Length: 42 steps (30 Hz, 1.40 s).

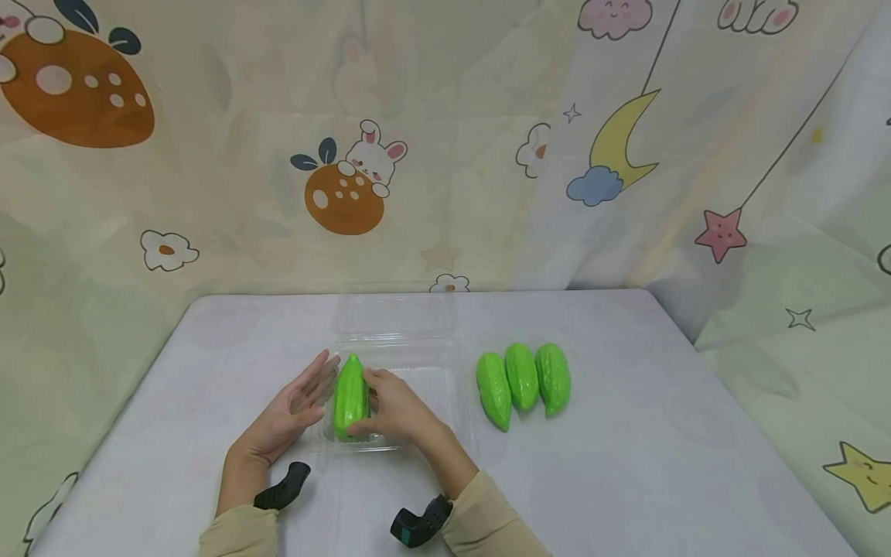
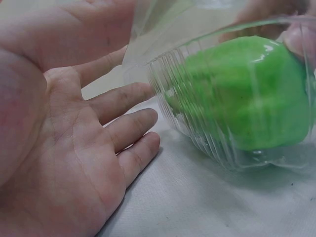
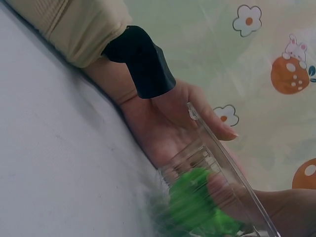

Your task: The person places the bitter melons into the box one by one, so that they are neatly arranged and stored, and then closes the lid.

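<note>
- One right hand (image 1: 395,406) pinches a green gourd (image 1: 351,398), lower centre-left; some fingertips are hidden.
- Left hand (image 1: 284,418): fingers straight beside the clear clamshell box (image 1: 438,387), its lid edges faint.
- Three green gourds (image 1: 522,377), right of centre.

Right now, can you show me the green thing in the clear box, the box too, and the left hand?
Green thing (image 1: 351,402): head view, middle of its upper side.
Clear box (image 1: 440,387): head view, bare bottom.
Left hand (image 2: 79,143): left wrist view, on the palm.
</note>
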Available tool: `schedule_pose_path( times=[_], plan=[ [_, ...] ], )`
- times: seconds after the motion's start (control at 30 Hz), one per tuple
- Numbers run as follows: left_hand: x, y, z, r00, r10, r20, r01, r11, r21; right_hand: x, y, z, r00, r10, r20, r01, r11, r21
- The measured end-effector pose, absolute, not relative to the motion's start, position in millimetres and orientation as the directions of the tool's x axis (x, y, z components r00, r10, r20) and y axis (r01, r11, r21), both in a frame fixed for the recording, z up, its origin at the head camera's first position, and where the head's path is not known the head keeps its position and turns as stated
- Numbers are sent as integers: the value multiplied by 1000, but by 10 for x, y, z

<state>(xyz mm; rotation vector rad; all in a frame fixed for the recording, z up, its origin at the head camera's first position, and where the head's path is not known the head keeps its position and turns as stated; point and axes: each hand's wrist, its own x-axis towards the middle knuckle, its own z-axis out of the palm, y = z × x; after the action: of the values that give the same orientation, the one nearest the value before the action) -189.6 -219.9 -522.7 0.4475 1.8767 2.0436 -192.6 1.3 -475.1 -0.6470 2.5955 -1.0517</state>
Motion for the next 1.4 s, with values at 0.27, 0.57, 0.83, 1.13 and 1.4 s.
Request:
schedule_pose_path(
  times=[0.27,0.57,0.83,1.13,1.4],
  plan=[
    [-1892,-2204,-5217,-897,442,1,-24,-51,998,-1932,13,-4769,-881,-464,-96,-273,663,-697],
    [-1892,-2195,-5207,-897,441,-3,-30,-54,998,-1926,2,-4752,-886,-451,-104,-285,709,-644],
    [-1885,-2197,-5208,-899,438,-7,-36,-56,998,-1890,-35,-4683,-880,-462,-107,-351,787,-507],
    [-1879,-2186,-5201,-901,433,-14,-34,-39,999,-1875,-16,-4644,-877,-470,-98,-373,797,-476],
    [-1888,-2194,-5221,-901,435,-1,-23,-45,999,-1880,0,-4653,-869,-488,-80,-403,793,-456]
  ],
)
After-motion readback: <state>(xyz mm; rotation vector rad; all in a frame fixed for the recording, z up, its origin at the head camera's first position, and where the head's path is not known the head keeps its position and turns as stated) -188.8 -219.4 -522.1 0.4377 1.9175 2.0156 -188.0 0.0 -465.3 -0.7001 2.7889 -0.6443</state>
